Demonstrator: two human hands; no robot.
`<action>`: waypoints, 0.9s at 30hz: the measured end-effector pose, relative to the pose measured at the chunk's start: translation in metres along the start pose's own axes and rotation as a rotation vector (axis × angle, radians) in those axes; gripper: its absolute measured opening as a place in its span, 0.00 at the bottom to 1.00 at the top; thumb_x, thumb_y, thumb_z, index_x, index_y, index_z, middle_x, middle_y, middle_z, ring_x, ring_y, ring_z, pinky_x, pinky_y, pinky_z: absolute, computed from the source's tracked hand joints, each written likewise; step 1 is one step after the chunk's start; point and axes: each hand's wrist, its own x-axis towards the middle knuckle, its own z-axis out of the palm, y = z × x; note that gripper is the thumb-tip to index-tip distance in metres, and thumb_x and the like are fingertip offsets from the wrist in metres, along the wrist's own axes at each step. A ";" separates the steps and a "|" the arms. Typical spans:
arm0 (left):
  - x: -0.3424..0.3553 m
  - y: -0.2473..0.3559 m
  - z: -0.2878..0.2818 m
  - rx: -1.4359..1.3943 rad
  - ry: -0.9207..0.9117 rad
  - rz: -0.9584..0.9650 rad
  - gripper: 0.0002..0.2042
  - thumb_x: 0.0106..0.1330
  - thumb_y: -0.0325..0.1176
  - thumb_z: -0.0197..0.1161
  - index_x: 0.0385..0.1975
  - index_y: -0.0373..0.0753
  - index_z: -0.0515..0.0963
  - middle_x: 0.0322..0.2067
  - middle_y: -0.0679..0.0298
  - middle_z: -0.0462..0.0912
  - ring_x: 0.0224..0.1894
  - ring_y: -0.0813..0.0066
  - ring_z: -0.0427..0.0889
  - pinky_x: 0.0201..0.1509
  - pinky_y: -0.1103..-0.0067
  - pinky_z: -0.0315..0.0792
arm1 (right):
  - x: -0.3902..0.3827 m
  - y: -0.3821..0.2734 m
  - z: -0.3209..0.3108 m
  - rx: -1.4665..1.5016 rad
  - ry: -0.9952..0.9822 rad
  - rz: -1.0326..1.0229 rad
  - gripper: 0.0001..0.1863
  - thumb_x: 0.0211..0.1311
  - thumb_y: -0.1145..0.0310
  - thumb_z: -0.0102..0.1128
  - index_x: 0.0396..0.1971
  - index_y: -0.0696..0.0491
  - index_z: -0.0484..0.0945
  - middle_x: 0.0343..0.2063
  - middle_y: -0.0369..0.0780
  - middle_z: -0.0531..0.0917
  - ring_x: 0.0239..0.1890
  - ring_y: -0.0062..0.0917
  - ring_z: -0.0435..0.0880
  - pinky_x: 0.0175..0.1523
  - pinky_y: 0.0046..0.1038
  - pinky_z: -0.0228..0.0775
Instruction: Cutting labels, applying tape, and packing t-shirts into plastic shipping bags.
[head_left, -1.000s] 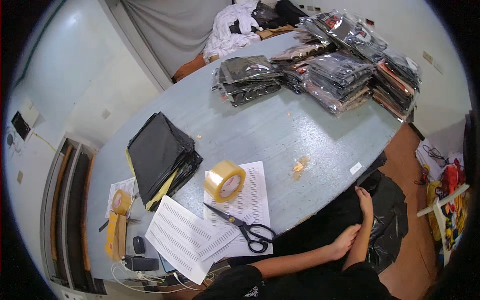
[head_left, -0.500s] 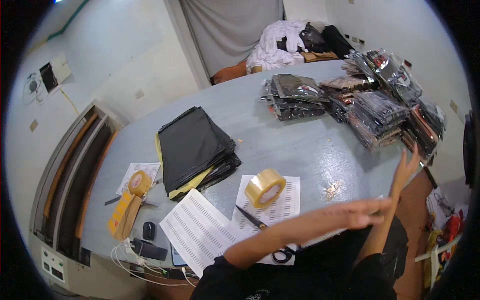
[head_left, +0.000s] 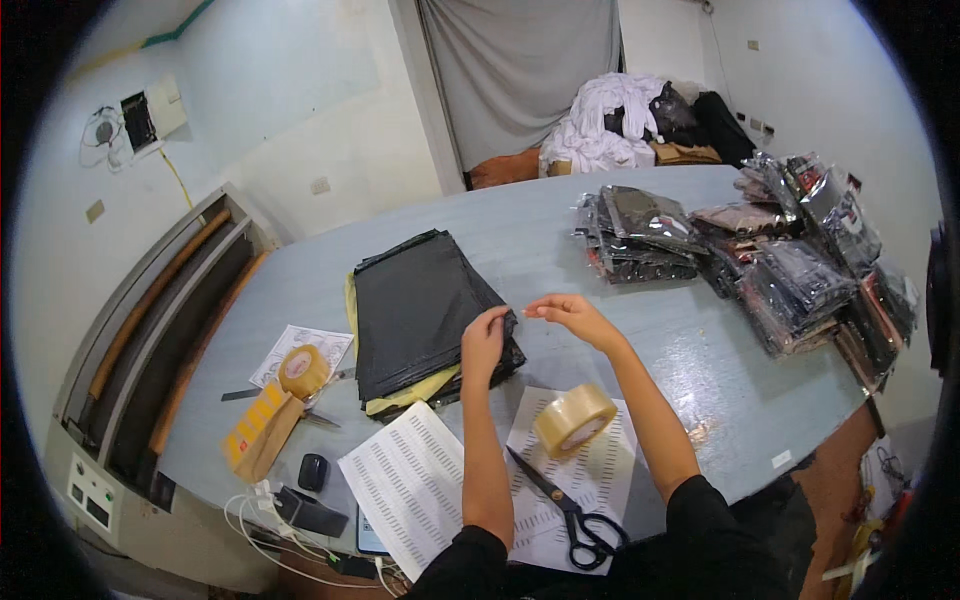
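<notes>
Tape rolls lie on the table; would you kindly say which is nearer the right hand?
The larger roll, beside the black-handled scissors, is nearer the right hand; the smaller roll sits farther left, by the paper bag.

Black plastic bag stack [head_left: 415,310], flat on table [head_left: 525,225], edges uneven.
</notes>
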 end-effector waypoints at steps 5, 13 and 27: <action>-0.017 -0.103 -0.033 0.288 0.238 -0.014 0.07 0.57 0.35 0.59 0.31 0.45 0.82 0.38 0.64 0.81 0.46 0.66 0.76 0.49 0.71 0.66 | 0.010 0.012 0.026 0.211 -0.057 0.162 0.16 0.63 0.66 0.51 0.47 0.58 0.74 0.43 0.39 0.80 0.49 0.21 0.75 0.55 0.23 0.63; -0.002 -0.076 0.009 0.497 0.215 -0.208 0.08 0.54 0.41 0.61 0.32 0.51 0.83 0.49 0.72 0.76 0.57 0.67 0.64 0.59 0.62 0.50 | -0.006 0.098 0.031 0.114 -0.141 0.163 0.16 0.62 0.70 0.51 0.48 0.59 0.73 0.45 0.40 0.79 0.49 0.22 0.75 0.56 0.23 0.62; -0.001 -0.089 0.012 0.489 0.416 -0.028 0.10 0.53 0.34 0.62 0.35 0.43 0.80 0.43 0.63 0.80 0.50 0.60 0.74 0.53 0.70 0.64 | -0.011 0.095 0.046 -0.036 -0.073 0.110 0.14 0.61 0.73 0.50 0.45 0.59 0.75 0.43 0.40 0.80 0.46 0.22 0.77 0.53 0.23 0.65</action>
